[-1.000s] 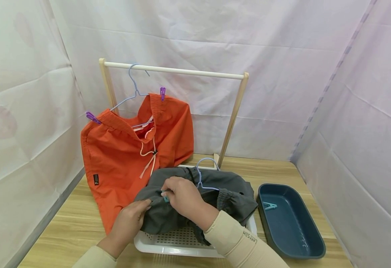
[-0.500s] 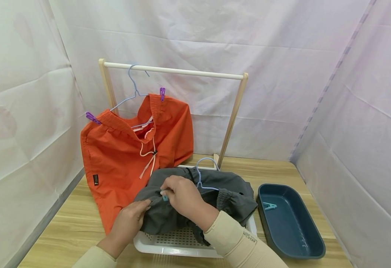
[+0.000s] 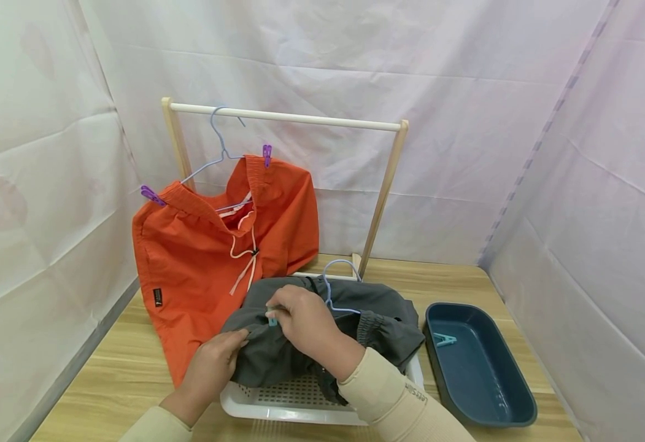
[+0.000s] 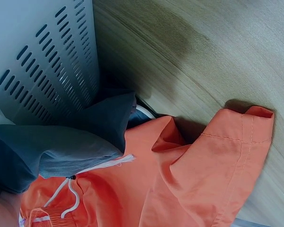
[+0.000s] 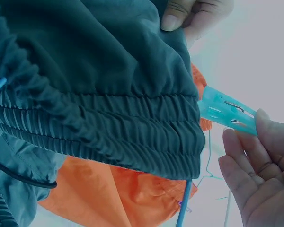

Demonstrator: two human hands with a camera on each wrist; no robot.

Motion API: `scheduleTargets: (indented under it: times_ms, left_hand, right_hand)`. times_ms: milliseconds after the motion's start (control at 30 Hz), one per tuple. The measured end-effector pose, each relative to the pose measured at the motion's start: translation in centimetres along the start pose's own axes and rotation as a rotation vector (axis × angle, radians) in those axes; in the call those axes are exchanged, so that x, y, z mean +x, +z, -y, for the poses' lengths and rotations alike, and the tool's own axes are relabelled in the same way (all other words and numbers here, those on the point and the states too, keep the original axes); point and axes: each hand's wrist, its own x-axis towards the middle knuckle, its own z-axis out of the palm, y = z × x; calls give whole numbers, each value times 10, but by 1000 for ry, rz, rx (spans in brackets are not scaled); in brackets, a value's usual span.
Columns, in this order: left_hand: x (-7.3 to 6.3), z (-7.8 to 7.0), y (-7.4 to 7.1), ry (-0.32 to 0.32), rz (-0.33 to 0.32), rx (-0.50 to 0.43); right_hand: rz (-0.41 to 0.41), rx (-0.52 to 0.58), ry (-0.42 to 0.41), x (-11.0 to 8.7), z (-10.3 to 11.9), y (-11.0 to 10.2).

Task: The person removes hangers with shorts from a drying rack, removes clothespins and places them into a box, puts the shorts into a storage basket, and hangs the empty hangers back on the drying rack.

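Note:
Dark grey trousers [image 3: 388,344] with an elastic waistband [image 5: 146,137] lie bunched over a white basket [image 3: 300,414]. My left hand [image 3: 214,362] pinches their fabric at the left, its thumb on top in the right wrist view. My right hand [image 3: 305,322] pinches a teal clothespin [image 5: 227,111] by its handle end. The clothespin's tip meets the waistband's edge; whether it grips the cloth I cannot tell. A light blue hanger [image 3: 329,288] sticks up from the trousers, its lower part hidden in the cloth.
Orange trousers [image 3: 200,264] hang by purple clothespins [image 3: 267,155] on a second hanger [image 3: 223,144] from the wooden rack [image 3: 300,116], at left. A dark blue tray [image 3: 479,362] at right holds another teal clothespin [image 3: 444,339].
The teal clothespin in my right hand has shifted slightly and stands more upright. My left hand, the grey trousers and the hanger stay almost where they were.

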Motion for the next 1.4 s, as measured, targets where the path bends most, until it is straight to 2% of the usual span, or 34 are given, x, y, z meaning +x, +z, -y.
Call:
scheduleTargets:
  times_ms: [300, 767, 967, 1400]
  left_hand:
    - [0, -1, -1, -19, 22, 7]
    - [-1, -1, 0, -22, 16, 14]
    - [-1, 0, 1, -8, 2, 20]
    - [-1, -2, -1, -13, 7, 18]
  right_hand:
    - [-16, 4, -1, -3, 2, -12]
    - [-28, -33, 11, -16, 0, -28]
    - [-30, -30, 20, -24, -3, -34]
    - [-101, 8, 12, -49, -16, -47]
